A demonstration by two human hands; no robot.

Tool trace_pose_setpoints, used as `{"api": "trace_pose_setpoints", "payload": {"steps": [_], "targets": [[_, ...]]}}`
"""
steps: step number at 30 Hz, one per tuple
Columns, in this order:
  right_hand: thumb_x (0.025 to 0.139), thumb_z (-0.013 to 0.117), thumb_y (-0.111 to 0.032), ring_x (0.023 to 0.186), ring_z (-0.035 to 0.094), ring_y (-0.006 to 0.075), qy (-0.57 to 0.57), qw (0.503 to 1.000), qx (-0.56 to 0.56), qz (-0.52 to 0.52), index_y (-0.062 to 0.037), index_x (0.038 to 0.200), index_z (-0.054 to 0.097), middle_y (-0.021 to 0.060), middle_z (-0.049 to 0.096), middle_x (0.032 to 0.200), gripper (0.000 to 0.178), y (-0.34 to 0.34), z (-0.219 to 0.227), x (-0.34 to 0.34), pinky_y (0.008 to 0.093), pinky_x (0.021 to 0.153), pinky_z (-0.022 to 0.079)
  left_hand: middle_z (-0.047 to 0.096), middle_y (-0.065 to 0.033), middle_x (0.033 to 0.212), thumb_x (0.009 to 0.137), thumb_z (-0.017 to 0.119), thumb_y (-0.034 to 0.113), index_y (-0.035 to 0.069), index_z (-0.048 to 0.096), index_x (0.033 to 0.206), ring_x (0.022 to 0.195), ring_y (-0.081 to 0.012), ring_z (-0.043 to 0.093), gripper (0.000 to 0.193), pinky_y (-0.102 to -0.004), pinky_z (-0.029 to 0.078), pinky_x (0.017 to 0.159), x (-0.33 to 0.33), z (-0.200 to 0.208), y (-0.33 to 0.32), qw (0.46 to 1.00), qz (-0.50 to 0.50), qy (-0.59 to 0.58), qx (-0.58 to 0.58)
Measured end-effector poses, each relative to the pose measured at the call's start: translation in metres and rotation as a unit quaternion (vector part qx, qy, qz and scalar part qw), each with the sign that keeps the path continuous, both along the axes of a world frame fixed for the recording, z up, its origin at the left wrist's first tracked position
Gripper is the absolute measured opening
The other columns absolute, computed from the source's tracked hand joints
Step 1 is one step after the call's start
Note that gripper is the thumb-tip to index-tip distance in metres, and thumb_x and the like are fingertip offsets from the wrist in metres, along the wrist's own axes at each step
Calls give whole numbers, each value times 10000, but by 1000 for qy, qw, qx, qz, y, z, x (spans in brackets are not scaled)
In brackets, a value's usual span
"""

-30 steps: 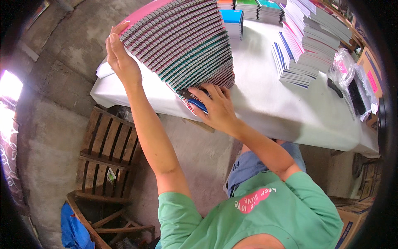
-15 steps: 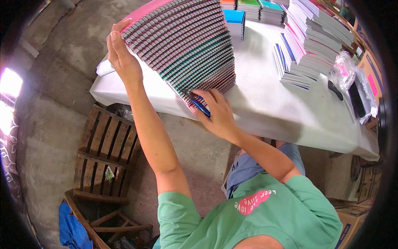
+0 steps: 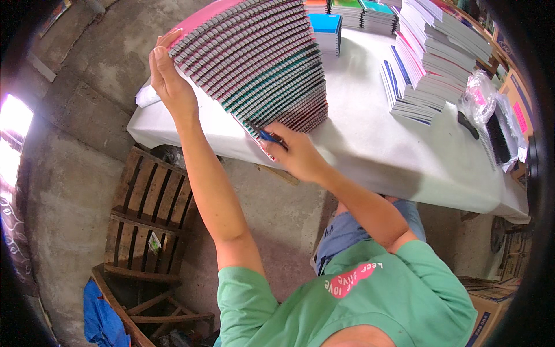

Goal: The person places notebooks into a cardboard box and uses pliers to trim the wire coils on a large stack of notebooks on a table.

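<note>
A tall stack of spiral notebooks (image 3: 254, 69) with pink, green and red covers leans fanned on the white table, its coil spines toward me. My left hand (image 3: 173, 78) is closed on the stack's upper left edge, thumb in front and fingers partly hidden behind. My right hand (image 3: 298, 153) is closed around blue-handled pliers (image 3: 267, 136) at the stack's lower edge. The dark jaws point left and touch or nearly touch the coil ends; the exact contact is too small to make out.
The white-covered table (image 3: 358, 110) also bears a blue notebook pile (image 3: 325, 26) and a tall stack of loose-edged books (image 3: 445, 58). Clear plastic wrap (image 3: 478, 98) and black coils (image 3: 497, 139) lie at its right end. A slatted wooden chair (image 3: 147, 214) stands at lower left.
My right hand has turned and the pliers have shifted slightly left along the stack's lower edge. My left hand stays on the upper left edge.
</note>
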State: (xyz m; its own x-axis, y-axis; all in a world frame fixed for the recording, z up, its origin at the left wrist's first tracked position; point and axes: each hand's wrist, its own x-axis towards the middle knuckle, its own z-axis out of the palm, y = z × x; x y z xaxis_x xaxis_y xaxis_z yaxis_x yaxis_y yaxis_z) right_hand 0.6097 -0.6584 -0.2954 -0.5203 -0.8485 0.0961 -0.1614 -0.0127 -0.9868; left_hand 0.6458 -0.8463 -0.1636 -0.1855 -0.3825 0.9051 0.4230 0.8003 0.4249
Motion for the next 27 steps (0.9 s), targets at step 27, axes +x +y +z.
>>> {"api": "trace_pose_setpoints", "payload": {"steps": [27], "targets": [[772, 648, -266, 867, 547, 234, 484, 840, -105, -224, -157, 1138, 578, 79, 533, 954, 388, -9, -7, -3, 414, 757, 411, 590, -130, 1157, 955, 317, 485, 6, 613, 1085, 1193, -220, 456, 578, -381, 300, 1054, -6, -2, 1, 999, -20, 30, 1]]}}
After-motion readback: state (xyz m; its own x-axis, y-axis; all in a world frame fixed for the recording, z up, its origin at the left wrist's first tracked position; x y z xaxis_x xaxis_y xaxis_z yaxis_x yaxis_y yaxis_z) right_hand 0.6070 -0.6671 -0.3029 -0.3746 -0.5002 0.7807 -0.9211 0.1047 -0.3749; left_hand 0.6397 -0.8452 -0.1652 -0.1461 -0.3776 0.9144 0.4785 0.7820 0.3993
